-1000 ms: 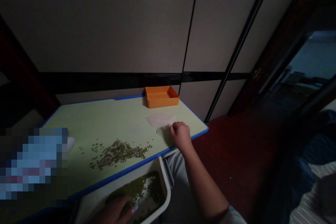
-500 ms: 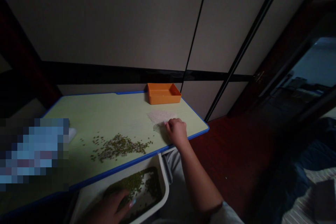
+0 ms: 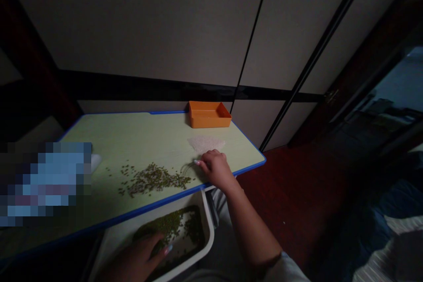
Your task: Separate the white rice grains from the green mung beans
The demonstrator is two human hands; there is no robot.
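My right hand (image 3: 214,168) is closed on a thin, see-through, loop-shaped tool (image 3: 188,168), its kind too faint to make out. The tool's tip touches the right end of a scattered pile of small green beans (image 3: 153,178) on the table. Just beyond that hand lies a flat patch of whitish grains (image 3: 205,142). My left hand (image 3: 140,253) reaches into a white tub (image 3: 209,229) below the table's front edge, thumb and forefinger apart, its other fingers hidden in shadow. More green beans (image 3: 170,224) cover much of the tub's bottom.
An orange open box (image 3: 211,122) stands at the back right of the pale green table (image 3: 119,132) with its blue rim. A blurred-out bluish object (image 3: 56,176) is at the left. Cupboard doors (image 3: 158,26) rise behind the table, and a dark red floor (image 3: 264,202) lies to the right.
My right hand has moved left with the loop-shaped tool, from beside the whitish grains to the right end of the bean pile. My left hand stays in the tub.
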